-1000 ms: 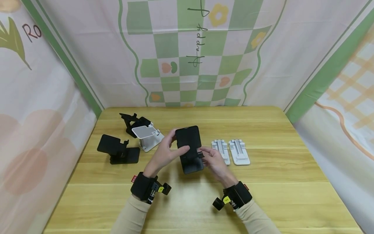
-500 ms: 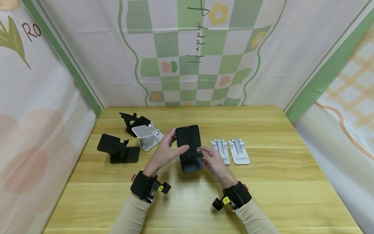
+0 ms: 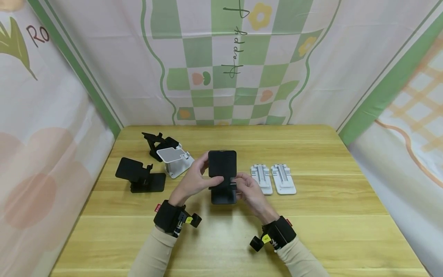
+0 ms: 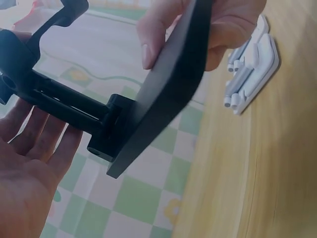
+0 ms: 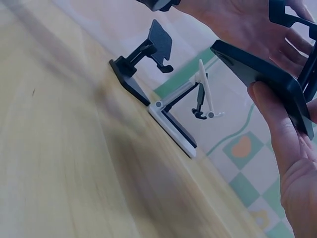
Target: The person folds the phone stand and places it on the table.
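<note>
Because the black folding phone stand (image 3: 227, 172) was up off the table (image 3: 221, 250), the left hand (image 3: 194, 181) pinched its top plate (image 3: 222, 163) and the right hand (image 3: 253, 194) pinched its base (image 3: 223, 197), seemingly for steadiness.

We hold a black stand (image 3: 222, 164) between our left grip (image 3: 195, 180) and right grip (image 3: 251, 193) over the desk (image 3: 346, 231)

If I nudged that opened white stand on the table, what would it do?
Probably slide, not roll: the white stand rests on a flat base. Its raised plate might swing or fold if pushed, as the arm looks hinged.
</note>
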Motion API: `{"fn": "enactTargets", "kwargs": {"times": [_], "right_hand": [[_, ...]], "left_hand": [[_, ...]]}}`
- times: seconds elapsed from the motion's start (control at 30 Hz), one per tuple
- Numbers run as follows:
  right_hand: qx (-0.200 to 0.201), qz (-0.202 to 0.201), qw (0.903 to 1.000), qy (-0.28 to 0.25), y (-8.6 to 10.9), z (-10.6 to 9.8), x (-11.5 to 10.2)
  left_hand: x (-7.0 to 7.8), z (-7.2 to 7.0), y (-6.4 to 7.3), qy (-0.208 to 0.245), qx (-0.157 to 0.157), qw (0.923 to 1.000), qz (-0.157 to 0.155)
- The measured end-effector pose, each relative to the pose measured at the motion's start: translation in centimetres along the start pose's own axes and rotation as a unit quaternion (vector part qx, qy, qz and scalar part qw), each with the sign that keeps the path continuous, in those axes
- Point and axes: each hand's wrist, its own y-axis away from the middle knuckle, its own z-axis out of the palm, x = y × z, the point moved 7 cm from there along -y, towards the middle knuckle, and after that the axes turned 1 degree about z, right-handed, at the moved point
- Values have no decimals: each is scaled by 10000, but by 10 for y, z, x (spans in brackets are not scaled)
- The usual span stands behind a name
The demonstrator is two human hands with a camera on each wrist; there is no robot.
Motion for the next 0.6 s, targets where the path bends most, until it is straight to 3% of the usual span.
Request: {"fn": "enactTargets", "kwargs": {"times": [0.3,0.6], "right_hand": [[-234,-58,9995,-219,0,2,2],[-68,105,9998,-174,1,2,6]], "left_hand": [[2,-1,0,-157,83,9998,-57],[-1,-1,-2,-320,295,9990,44]]}}
